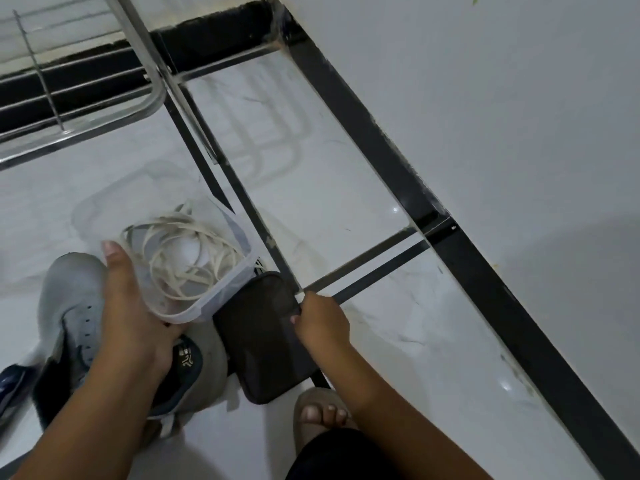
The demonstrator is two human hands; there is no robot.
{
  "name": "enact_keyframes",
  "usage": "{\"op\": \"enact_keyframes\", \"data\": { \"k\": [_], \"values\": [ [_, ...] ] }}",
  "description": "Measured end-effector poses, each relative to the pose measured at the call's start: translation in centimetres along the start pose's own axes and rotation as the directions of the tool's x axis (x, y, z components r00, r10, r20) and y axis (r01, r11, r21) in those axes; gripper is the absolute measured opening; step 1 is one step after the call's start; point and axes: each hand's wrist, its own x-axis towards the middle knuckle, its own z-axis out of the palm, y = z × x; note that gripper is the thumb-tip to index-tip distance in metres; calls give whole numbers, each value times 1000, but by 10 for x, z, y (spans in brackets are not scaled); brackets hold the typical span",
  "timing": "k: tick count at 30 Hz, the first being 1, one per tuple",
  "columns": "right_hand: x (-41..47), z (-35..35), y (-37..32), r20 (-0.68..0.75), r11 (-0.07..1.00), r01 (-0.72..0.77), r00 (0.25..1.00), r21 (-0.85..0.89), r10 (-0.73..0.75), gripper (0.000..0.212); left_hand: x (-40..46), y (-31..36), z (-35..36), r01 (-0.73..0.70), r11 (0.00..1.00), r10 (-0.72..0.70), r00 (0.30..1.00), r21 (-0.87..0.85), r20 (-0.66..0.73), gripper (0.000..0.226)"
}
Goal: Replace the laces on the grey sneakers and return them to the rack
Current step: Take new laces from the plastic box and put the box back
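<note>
Two grey sneakers lie on the floor at lower left: one [69, 306] with empty eyelets, the other [204, 368] showing a dark blue tongue. My left hand [135, 306] grips the near rim of a clear plastic container [221, 292] holding a tangle of cream laces [187, 254]. My right hand [318, 323] pinches the top edge of a black mesh pouch [263, 341] lying beside the container. The metal shoe rack [69, 98] stands at upper left.
A blue shoe [10, 386] peeks in at the left edge. My sandalled foot [322, 414] is below the pouch. A white wall [502, 116] with black skirting runs along the right. Glossy white floor tiles with black strips lie ahead.
</note>
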Motion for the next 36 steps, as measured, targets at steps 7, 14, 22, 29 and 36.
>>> {"op": "enact_keyframes", "data": {
  "k": [7,14,22,29,36],
  "values": [
    [-3,-47,22,-16,910,149,988,387,-155,10,-3,4,-8,-12,997,4,994,77,106,77],
    [-8,-161,105,-560,677,244,773,694,296,27,16,-20,38,-9,972,-17,994,235,108,88],
    [6,-108,101,-320,609,136,925,781,205,29,-7,-73,118,171,866,-294,934,469,202,100],
    [2,-76,96,-517,887,52,828,459,219,32,-9,-86,127,311,798,-440,886,516,146,75],
    [-5,-52,73,-699,970,-2,693,243,177,39,-15,-93,100,194,858,-321,925,477,202,44]
  ]
}}
